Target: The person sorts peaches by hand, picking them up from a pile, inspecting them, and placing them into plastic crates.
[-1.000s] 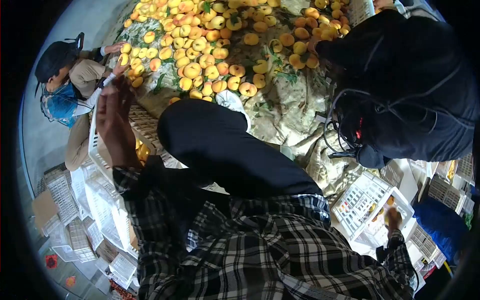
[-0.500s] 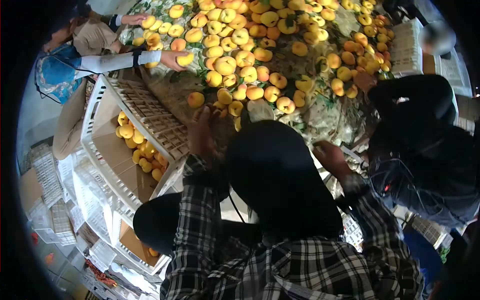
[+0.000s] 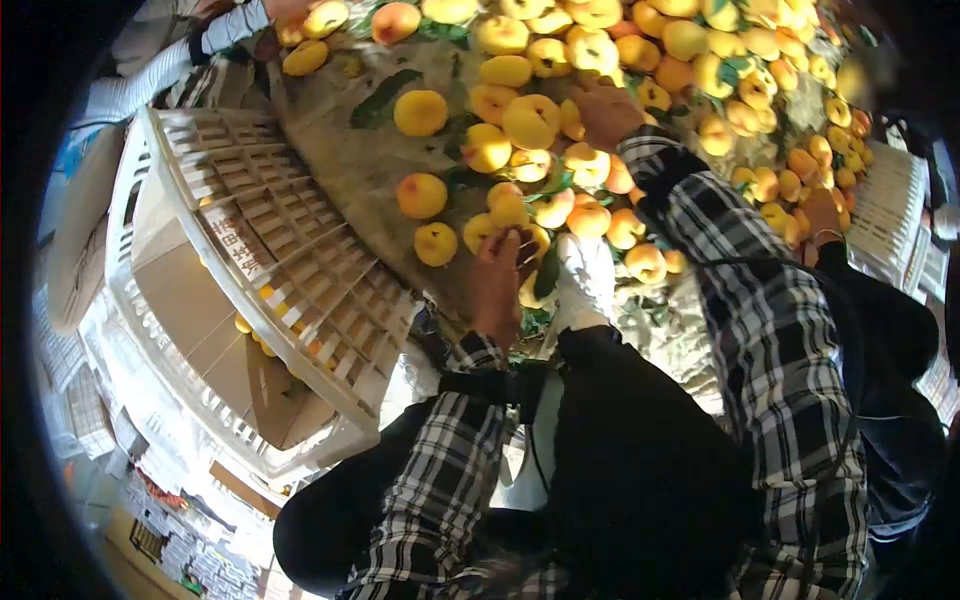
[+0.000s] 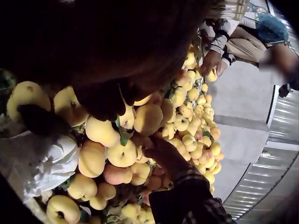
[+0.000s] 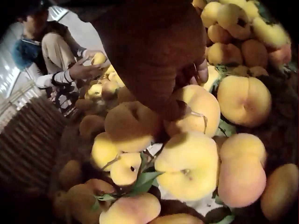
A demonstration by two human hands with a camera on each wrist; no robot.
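Note:
Many flat yellow peaches with a red blush lie spread over a ground sheet. In the head view my left hand is at the near edge of the pile, fingers loosely bent beside peaches; the left wrist view shows this hand dark, its fingertips over the fruit. Farther forward, my right hand reaches down among the peaches. Up close in the right wrist view, the right hand has its thumb and a finger against a peach with a short stem; the other fingers are mostly hidden.
A white slatted crate, lined with cardboard and holding some peaches, stands tilted at left. Another person's sleeve is at upper left. A second person's hand touches fruit at right, near another crate. Green leaves lie among the peaches.
The head view has shifted closer over the pile. My right hand has moved from beside the knee forward onto the fruit. My left hand remains near the front edge of the peaches.

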